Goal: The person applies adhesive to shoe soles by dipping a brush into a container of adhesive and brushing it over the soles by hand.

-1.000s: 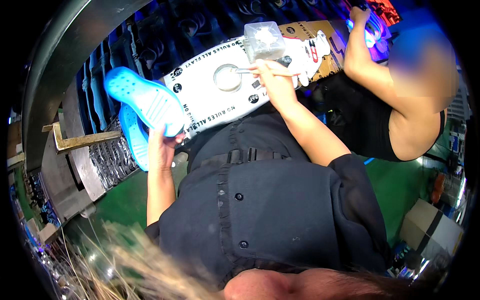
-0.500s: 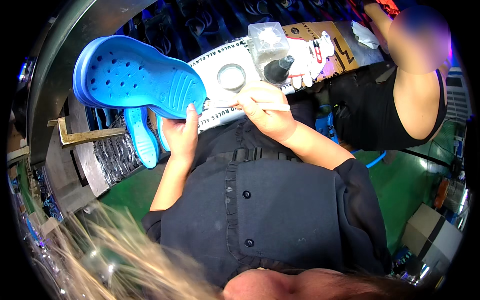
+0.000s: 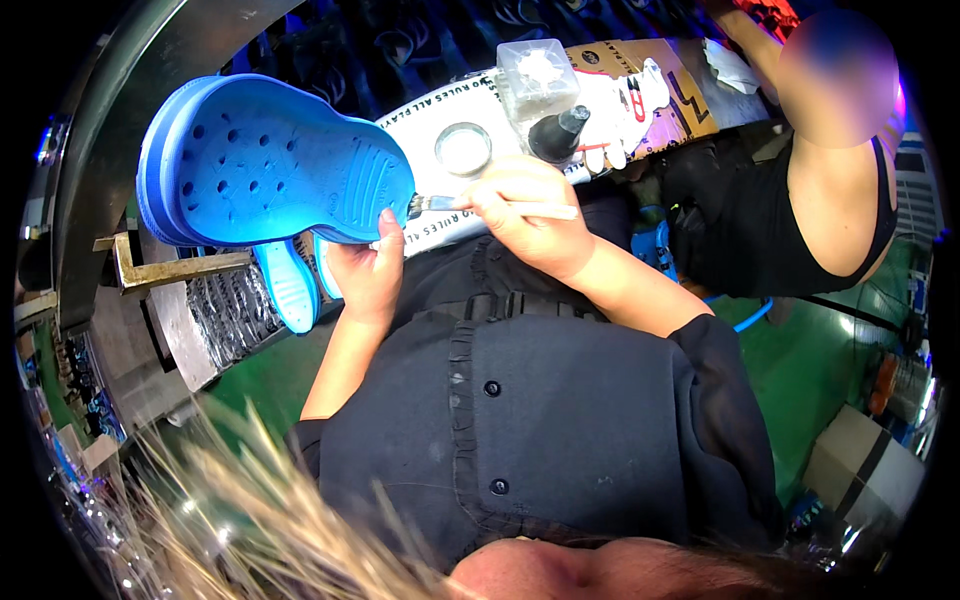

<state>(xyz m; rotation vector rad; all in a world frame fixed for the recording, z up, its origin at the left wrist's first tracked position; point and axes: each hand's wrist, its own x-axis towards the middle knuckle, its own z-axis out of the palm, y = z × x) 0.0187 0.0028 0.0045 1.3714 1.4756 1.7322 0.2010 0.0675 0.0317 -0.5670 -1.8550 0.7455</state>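
Note:
My left hand (image 3: pixel 368 268) grips a large blue clog (image 3: pixel 255 175) by its narrow end, thumb on the rim and fingers hidden underneath. Round holes dot the clog's wide end, and ridges run across its narrow end. In my right hand (image 3: pixel 530 212) is a paintbrush (image 3: pixel 545 210) with a pale handle and metal collar, held in a pinch. Its dark bristles are at the clog's narrow tip; whether they touch it is hard to tell. A round tub (image 3: pixel 463 149) with whitish contents stands just beyond my right hand.
A black nozzle bottle (image 3: pixel 558 135), clear plastic box (image 3: pixel 537 78) and white gloves (image 3: pixel 612 120) are on the white-covered surface beside cardboard (image 3: pixel 650 75). Another blue sole piece (image 3: pixel 288 288) lies below the clog. A metal bracket (image 3: pixel 185 268) juts out at left. Another person (image 3: pixel 840 190) is at right.
The clog has shifted slightly left and tilted, its wide end lower. The brush's metal collar and bristles now show more plainly. Both hands keep their grips.

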